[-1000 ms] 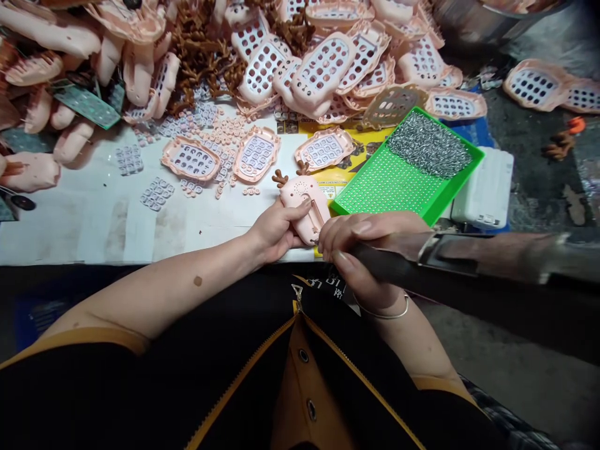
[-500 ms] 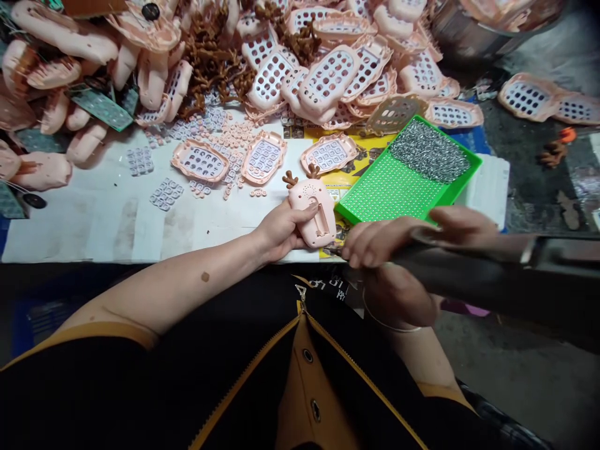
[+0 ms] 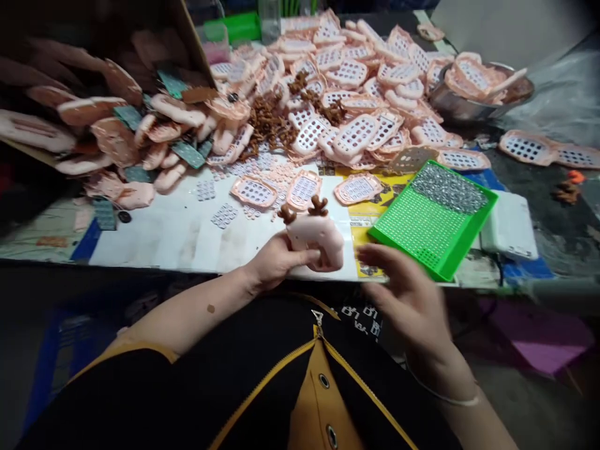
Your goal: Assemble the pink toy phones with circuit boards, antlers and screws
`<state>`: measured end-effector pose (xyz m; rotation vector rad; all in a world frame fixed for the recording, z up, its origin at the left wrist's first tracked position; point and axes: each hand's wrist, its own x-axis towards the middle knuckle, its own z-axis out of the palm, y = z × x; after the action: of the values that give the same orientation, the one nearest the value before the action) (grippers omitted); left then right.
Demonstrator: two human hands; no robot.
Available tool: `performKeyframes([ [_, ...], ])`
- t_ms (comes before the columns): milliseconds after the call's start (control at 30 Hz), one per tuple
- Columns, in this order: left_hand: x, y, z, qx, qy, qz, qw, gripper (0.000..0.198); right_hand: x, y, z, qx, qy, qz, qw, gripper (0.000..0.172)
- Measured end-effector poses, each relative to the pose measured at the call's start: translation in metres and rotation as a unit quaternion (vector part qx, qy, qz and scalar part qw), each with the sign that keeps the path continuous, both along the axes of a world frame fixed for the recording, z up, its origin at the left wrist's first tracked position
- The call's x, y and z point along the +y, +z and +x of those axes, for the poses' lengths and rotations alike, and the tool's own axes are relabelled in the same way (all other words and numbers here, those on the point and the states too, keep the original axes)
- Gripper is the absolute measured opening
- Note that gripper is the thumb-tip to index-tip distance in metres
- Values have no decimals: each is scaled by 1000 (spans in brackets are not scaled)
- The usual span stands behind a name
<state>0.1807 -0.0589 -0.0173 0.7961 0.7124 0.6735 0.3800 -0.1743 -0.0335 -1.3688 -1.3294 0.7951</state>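
Note:
My left hand (image 3: pixel 277 262) grips a pink plastic deer-shaped casing (image 3: pixel 319 236) with brown antlers, lifted a little above the white table top (image 3: pixel 173 247). Its underside is turned away and partly hidden by my fingers. My right hand (image 3: pixel 403 290), blurred by motion, holds nothing and has its fingers apart. It is nearest to a bright green perforated tray (image 3: pixel 419 228), just below the tray's front corner, and to a yellow printed sheet (image 3: pixel 368 250).
Heaps of pink perforated casings (image 3: pixel 356 134) and brown antler pieces (image 3: pixel 269 122) fill the table's far side. Loose casings lie near the hands. A steel bowl (image 3: pixel 478 94) stands back right, and a white box (image 3: pixel 509 225) sits beyond the tray.
The dark-handled tool has left my right hand and the view. My right hand has moved down and opened. The casing is raised and turned, and the view has tilted up.

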Motion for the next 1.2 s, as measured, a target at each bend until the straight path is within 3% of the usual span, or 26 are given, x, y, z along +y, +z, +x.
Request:
performKeyframes([
  [100,-4,3,-23,-3,-55,15,998,38,35,-11,-35,47,103,-90,989,42],
  [233,-4,-5,-60,11,-8,41,999,42,64,-10,-81,125,173,-166,963,42],
  [433,-2,-23,-99,-12,93,25,995,47,77,-4,-120,114,207,-197,951,40],
  [533,-3,-26,-112,-22,86,23,996,50,80,-9,-131,167,243,-237,926,42],
  [633,-8,-25,-126,-57,62,19,996,50,81,-14,-138,142,278,-259,914,37],
  [800,-19,-29,-147,-105,110,9,988,57,85,-28,-149,108,327,-268,900,43],
  [933,-27,-42,-162,-77,138,6,987,62,90,-38,-166,111,357,-272,887,43],
  [1067,-32,-63,-178,-66,205,27,976,55,97,-33,-190,77,392,-279,874,47],
  [1133,-33,-73,-195,-68,227,32,971,51,100,-28,-198,81,426,-277,857,50],
  [1200,-33,-82,-223,-76,289,30,954,50,101,-25,-202,108,427,-278,853,54],
])
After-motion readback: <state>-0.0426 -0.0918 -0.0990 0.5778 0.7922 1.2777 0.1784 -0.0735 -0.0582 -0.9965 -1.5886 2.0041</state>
